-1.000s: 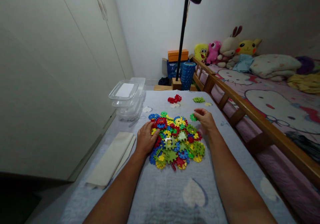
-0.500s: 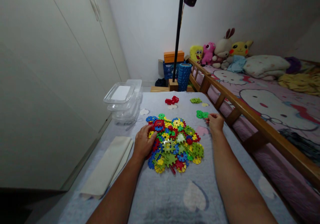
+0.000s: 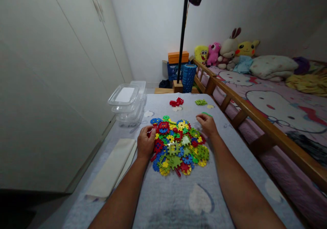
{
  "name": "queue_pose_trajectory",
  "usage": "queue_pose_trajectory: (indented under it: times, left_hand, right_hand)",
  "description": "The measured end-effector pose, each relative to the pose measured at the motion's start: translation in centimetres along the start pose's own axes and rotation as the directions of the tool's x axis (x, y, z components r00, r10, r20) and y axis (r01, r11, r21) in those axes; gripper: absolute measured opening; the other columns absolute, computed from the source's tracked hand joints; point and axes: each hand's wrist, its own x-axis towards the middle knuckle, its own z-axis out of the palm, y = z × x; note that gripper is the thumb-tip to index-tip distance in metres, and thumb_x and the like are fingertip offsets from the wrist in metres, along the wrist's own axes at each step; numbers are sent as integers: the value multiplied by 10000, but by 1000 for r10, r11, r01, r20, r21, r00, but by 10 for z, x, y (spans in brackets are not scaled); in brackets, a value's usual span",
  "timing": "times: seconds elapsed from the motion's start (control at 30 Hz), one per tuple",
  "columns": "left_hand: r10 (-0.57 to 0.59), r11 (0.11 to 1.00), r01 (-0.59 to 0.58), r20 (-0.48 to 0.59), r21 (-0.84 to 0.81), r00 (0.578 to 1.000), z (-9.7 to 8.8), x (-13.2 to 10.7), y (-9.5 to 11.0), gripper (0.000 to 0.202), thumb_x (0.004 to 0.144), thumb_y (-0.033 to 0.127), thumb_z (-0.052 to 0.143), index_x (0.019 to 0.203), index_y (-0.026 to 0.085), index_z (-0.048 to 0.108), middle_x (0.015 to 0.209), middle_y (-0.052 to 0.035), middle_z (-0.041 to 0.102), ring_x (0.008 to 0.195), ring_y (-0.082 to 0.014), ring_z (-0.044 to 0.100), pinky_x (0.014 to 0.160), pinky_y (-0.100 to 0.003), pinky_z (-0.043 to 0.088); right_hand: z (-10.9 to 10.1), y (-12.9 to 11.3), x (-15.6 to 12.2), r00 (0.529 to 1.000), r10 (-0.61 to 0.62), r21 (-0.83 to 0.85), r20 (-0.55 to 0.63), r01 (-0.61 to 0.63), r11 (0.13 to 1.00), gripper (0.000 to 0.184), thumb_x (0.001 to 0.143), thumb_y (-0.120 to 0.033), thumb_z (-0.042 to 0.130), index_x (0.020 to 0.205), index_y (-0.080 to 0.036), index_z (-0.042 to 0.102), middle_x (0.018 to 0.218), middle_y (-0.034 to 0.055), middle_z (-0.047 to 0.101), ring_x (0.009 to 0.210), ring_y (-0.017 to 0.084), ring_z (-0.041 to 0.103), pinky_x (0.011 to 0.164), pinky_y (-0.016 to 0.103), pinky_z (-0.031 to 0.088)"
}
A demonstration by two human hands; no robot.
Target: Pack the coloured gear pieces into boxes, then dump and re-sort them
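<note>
A heap of coloured plastic interlocking pieces [image 3: 180, 145] lies on the grey patterned cloth [image 3: 199, 198]. My left hand [image 3: 145, 143] is at the heap's left edge, with thumb and fingers pinched on a red piece. My right hand [image 3: 208, 125] rests at the heap's upper right edge with its fingers curled down; what they hold is hidden. Just behind that hand, a small group of green pieces [image 3: 206, 113] shows only partly. Farther back lie a small red group [image 3: 176, 102] and a light green group [image 3: 201, 102].
Stacked clear plastic containers [image 3: 126, 101] stand at the back left, with a folded white cloth [image 3: 112, 167] in front of them. A wooden bed rail [image 3: 255, 118] runs along the right. A black pole [image 3: 182, 34], a blue roller [image 3: 189, 77] and white wardrobe doors [image 3: 63, 69] border the area.
My right hand came back from the green group at the right to the heap's upper right edge. My left hand shifted slightly and closed on a red piece.
</note>
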Motion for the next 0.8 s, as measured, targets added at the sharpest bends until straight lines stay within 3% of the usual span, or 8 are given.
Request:
queue_pose_trajectory:
  times: [0.13,0.3,0.53,0.7,0.8]
  left_hand:
    - [-1,1000,1,7,15,1000,0,0,1,305,932,451,533,1013,200,685,1025,-68,708,961,-216,679,930,-379,547]
    - [-8,1000,7,24,20,1000,2,-1,1,294,936,442,527,1014,206,685,1020,-64,700,949,-214,673,922,-376,542]
    - [-2,1000,1,27,30,1000,1,0,6,274,926,432,522,979,211,675,990,-61,686,946,-219,659,933,-384,529]
    - [-9,1000,8,32,22,999,1,0,4,272,925,428,527,974,206,678,1001,-63,690,951,-217,661,933,-378,528]
    - [-10,1000,9,35,21,999,2,1,1,269,926,424,533,977,205,680,1001,-61,692,953,-216,662,931,-377,527]
  right_hand:
    - [20,-10,-7,944,-142,-64,299,168,984,224,796,-380,645,891,-218,767,975,63,718,964,233,646,964,403,484]
    - [28,-12,-12,877,-149,-211,456,270,939,365,786,-363,726,1134,-256,747,1169,80,635,1177,271,557,1081,453,405]
    - [31,-16,-13,843,-152,-254,516,320,913,241,796,-281,718,1035,-257,737,1175,68,617,1178,270,530,1089,448,378]
    - [31,-16,-14,853,-154,-263,498,318,911,494,778,-335,745,1259,-259,666,1265,80,618,1223,290,509,1083,453,382]
    - [30,-16,-14,833,-167,-241,527,336,911,421,799,-356,731,1207,-255,693,1242,76,638,1210,283,522,1075,444,381]
